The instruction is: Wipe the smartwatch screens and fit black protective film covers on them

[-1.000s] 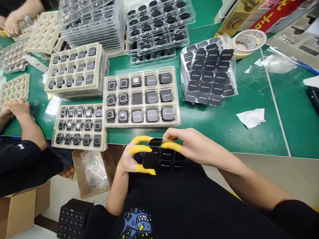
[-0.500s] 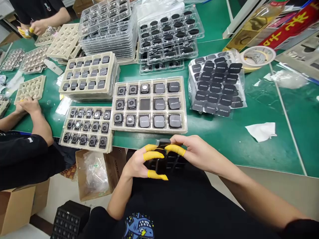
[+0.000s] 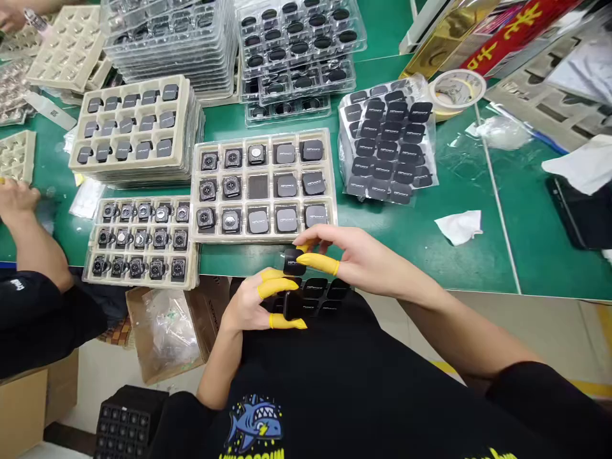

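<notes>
My left hand [image 3: 246, 306] grips a dark smartwatch body [image 3: 292, 306] by its edges, between a thumb and fingers in yellow finger cots. Just above it, my right hand [image 3: 358, 261] pinches a black square film [image 3: 293, 262] with pale lettering, its fingers also in yellow cots. A sheet of similar black films [image 3: 329, 299] lies on my lap, partly behind the watch. In front of my hands on the table is a beige tray [image 3: 239, 239] of watch bodies. Some of these bear lettered black covers, and one middle pocket holds no watch.
A smaller watch tray [image 3: 193, 274] sits to the left, below a tray stack [image 3: 189, 172]. Clear trays [image 3: 174, 67] rise behind. More film sheets [image 3: 388, 146], a tape roll [image 3: 458, 89] and a white tissue [image 3: 459, 227] lie right. A co-worker's arm [image 3: 33, 236] is at left.
My right hand has lifted the black film up and away from the watch, and its lettering now faces me. My left hand still holds the watch. The whole view has shifted.
</notes>
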A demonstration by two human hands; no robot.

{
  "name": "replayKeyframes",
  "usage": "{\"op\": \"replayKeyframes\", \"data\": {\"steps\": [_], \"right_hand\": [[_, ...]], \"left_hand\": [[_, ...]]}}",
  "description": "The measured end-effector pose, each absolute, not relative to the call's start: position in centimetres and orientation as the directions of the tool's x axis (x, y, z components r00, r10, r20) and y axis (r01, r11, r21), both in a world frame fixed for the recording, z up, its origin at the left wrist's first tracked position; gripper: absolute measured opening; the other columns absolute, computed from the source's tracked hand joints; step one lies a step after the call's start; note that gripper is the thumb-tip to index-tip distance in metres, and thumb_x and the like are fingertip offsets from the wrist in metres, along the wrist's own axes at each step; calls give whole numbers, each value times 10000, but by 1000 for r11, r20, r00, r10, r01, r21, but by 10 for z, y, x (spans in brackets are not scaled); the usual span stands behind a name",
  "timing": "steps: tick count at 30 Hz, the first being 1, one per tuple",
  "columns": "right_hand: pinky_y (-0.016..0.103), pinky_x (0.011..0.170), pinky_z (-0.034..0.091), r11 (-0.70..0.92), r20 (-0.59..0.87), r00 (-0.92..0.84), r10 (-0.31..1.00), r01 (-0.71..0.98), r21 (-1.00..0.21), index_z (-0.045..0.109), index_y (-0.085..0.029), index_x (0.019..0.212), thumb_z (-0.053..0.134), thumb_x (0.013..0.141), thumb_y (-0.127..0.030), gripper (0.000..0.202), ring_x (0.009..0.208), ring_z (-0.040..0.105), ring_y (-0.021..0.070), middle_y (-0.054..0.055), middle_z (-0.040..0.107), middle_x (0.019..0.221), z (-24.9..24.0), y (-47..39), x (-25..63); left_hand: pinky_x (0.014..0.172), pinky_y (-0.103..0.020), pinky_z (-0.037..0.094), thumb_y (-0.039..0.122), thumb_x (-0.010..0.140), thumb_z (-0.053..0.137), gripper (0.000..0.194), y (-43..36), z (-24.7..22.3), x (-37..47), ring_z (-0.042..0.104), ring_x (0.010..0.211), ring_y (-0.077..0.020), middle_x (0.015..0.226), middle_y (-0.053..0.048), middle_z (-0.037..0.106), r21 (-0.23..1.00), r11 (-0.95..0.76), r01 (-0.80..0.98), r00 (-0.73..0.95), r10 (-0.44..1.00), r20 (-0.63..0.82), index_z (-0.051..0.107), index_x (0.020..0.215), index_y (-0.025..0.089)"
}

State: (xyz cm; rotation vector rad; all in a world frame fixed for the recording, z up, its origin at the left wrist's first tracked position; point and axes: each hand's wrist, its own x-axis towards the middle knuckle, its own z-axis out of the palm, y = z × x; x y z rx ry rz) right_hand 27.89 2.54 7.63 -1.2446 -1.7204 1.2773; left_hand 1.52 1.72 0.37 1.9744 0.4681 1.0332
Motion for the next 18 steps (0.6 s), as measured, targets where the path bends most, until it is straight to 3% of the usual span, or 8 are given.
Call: {"op": "replayKeyframes", "data": {"steps": [6,14,18], "right_hand": [[354,761,549,24,-82,-445,892,227,-974,736,-253,938,716,1061,-484,262,845,676,212,32,769,943,75,38,281],[360,738,523,308,260,-208,943,248,-919,722,-268,906,764,1041,-299,145,871,662,210,36,749,971,70,38,277],[406,795,558,364,362,-65,930,300,-882,735,-287,925,777,1011,-223,115,936,687,238,42,772,1009,67,36,277]], "left_hand": [[835,-344,705,535,801,1010,673,17,3,15,821,964,-229,1112,-110,840,801,-596,-58,600,620,506,755,1333,210],[792,-339,704,549,743,1041,724,13,-4,13,815,915,-219,1125,-106,835,834,-551,-41,581,666,468,763,1329,227],[799,-349,712,528,711,1062,761,12,-5,16,815,932,-229,1126,-119,845,852,-517,-78,570,678,464,766,1338,213]]}}
